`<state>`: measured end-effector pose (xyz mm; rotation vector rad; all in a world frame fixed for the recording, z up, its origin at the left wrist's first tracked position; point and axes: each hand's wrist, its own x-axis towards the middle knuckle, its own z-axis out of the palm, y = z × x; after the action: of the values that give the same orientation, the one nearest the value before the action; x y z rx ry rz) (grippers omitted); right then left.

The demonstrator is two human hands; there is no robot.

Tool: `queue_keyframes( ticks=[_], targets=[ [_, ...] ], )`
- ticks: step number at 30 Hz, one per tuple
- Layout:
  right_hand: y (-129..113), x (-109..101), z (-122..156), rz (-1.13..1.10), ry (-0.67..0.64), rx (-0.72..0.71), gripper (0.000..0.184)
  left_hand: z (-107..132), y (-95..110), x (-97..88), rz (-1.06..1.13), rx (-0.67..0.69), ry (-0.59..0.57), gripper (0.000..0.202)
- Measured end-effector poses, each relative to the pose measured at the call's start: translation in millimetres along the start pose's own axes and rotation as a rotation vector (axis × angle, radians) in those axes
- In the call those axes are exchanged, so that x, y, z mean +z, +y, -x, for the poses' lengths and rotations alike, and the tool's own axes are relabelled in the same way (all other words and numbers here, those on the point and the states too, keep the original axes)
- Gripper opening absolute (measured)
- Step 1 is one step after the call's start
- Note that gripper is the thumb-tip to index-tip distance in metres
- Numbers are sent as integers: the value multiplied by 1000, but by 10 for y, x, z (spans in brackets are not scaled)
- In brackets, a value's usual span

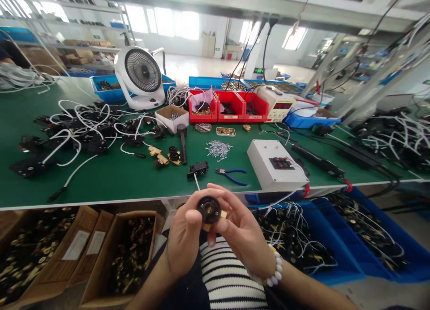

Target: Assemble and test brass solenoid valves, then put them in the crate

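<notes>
Both of my hands hold one small part in front of my lap: a round black cap on a brass fitting. My left hand grips it from the left with thumb and fingers closed. My right hand, with a white bead bracelet on its wrist, pinches it from the right. The part sits just below the front edge of the green table. Nearest on the table are a black connector with a white wire and blue-handled pliers.
Black parts with white cables, brass fittings, a pile of metal clips, a white switch box, a white fan and red bins are on the table. Cardboard boxes of brass parts and blue bins stand below.
</notes>
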<state>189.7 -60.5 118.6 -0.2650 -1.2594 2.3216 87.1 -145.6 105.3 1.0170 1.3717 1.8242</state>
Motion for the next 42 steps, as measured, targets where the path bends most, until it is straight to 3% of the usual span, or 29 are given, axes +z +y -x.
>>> queue_keyframes(
  ticks=[5, 8, 11, 14, 17, 19, 21, 23, 27, 30, 34, 38, 42],
  targets=[
    [-26, 25, 24, -52, 31, -8, 48, 16, 41, 19, -56, -66, 2, 64],
    [-18, 5, 15, -66, 29, -60, 48, -9, 89, 11, -279, 116, 64, 58],
    [-12, -21, 13, -35, 48, -112, 53, -2, 108, -11, -378, 304, 17, 57],
    [-18, -40, 27, 22, 84, -114, 63, 24, 128, -31, -401, 394, -43, 55],
    [-45, -54, 41, 69, 75, -125, 63, -64, 129, -86, -444, 421, 20, 47],
    [-75, -63, 47, 74, 58, -165, 57, -240, 51, -171, -541, 377, 160, 46],
    [-109, -72, 53, 61, 55, -199, 51, -478, -122, -287, -724, 243, 294, 53],
    [-141, -79, 62, 35, 60, -210, 46, -708, -362, -397, -885, 68, 316, 64],
    [-185, -70, 90, 23, 66, -217, 40, -940, -767, -459, -945, -56, 284, 71],
    [-191, -57, 99, 19, 75, -218, 39, -958, -846, -379, -937, -73, 281, 73],
    [-156, -90, 78, 5, 122, -169, 34, -992, -808, -294, -822, -104, 309, 45],
    [-105, -158, 53, 16, 218, -70, 43, -992, -759, -291, -522, -166, 304, 40],
    [-89, -162, 50, 13, 196, 3, 53, -857, -579, -237, -141, -168, 238, 45]
  ],
)
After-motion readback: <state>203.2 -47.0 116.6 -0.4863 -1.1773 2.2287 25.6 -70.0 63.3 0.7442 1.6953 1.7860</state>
